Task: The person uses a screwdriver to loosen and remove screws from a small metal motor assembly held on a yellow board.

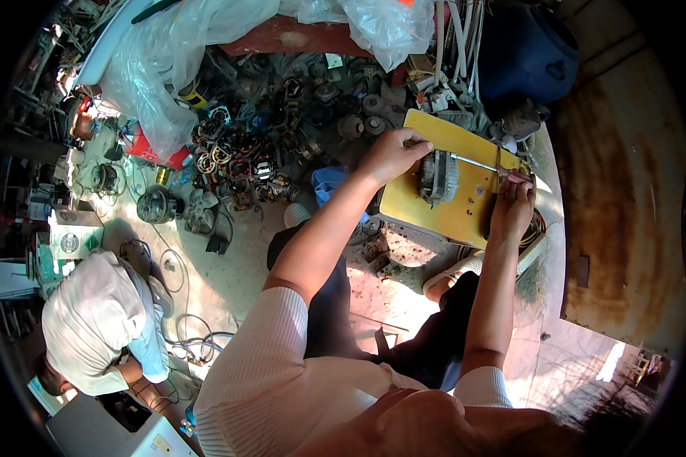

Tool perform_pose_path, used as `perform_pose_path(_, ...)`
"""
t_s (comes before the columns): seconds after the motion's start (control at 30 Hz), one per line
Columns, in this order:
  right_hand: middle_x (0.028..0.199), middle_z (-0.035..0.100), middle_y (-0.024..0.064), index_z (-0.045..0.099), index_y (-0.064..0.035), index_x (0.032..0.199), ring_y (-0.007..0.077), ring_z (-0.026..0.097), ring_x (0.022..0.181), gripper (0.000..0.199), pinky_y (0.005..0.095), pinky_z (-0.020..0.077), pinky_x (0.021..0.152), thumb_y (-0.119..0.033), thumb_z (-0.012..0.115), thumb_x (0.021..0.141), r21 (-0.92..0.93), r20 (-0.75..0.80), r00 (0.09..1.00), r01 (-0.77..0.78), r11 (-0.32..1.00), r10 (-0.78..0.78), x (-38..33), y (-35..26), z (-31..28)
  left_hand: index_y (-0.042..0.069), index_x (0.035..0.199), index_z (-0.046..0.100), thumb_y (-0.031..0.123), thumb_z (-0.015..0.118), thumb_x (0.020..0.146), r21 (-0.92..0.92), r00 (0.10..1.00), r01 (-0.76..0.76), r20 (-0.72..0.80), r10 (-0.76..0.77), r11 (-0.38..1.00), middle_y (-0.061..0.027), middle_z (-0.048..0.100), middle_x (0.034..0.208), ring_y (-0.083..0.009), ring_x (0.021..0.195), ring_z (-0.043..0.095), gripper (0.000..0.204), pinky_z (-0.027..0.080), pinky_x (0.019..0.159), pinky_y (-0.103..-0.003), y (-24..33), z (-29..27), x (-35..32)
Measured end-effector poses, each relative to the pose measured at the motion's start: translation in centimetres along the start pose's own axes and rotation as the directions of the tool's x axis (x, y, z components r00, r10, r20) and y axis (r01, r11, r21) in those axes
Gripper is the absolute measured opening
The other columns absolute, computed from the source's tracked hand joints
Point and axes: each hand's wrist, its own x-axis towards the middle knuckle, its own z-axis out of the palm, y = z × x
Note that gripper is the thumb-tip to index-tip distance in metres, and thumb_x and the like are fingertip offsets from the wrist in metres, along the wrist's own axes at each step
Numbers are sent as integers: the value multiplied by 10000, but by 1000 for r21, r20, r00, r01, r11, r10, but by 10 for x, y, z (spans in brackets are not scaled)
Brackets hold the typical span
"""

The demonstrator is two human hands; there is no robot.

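Concrete floor (248,228) strewn with coils, motor parts (244,164) and cables surrounds a low yellow counter (411,141). On it sits a grey, ribbed metal part (439,179), its long axis running away from the person. A screwdriver (476,163) lies crosswise to it, handle to the right, shaft aimed left and slightly away, tip at the part's far end. The right hand (513,209) is closed round the reddish handle; the left hand (395,156) is half curled, fingertips at the part's far edge, though whether they grip it I cannot tell. At left, a pale carton (76,232) bears a round dark emblem, its print too small to read. Contents of the blue barrel (522,53) are hidden.
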Motion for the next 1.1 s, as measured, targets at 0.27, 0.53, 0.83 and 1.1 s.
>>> perform_pose_path(0.27,1185,601,43,444,-151,1400,162,588,1022,345,312,484,894,-219,508,1068,-14,-132,990,-49,999,47,-16,-11,26,-13,979,742,217,763,882,-23,995,39,87,-37,999,-80,745,891,-132,821,677,251,527,761,-302,0,-5,-1)
perform_pose_path(0.53,1181,604,48,412,-164,1431,173,600,1066,385,301,484,845,-179,517,1061,-1,-49,996,-71,997,71,-16,-9,26,-3,1003,732,231,768,879,17,996,56,66,-57,998,-82,743,919,-136,857,681,267,527,778,-300,-3,-11,-3)
perform_pose_path(0.83,959,621,74,505,-101,1209,196,619,901,179,412,566,869,-164,533,1044,44,-92,992,96,994,-92,6,-18,6,0,1144,619,221,616,1008,-22,995,61,75,-60,998,-103,734,1080,-129,991,659,259,491,857,-276,24,-19,-14)
perform_pose_path(1.1,819,602,23,593,-89,1006,103,556,618,215,207,424,467,-303,609,996,-101,56,912,-400,911,407,-6,-50,34,-8,1141,604,240,609,1002,98,998,3,61,-9,995,-144,732,1079,-221,1038,700,285,516,877,-336,20,-11,-22)
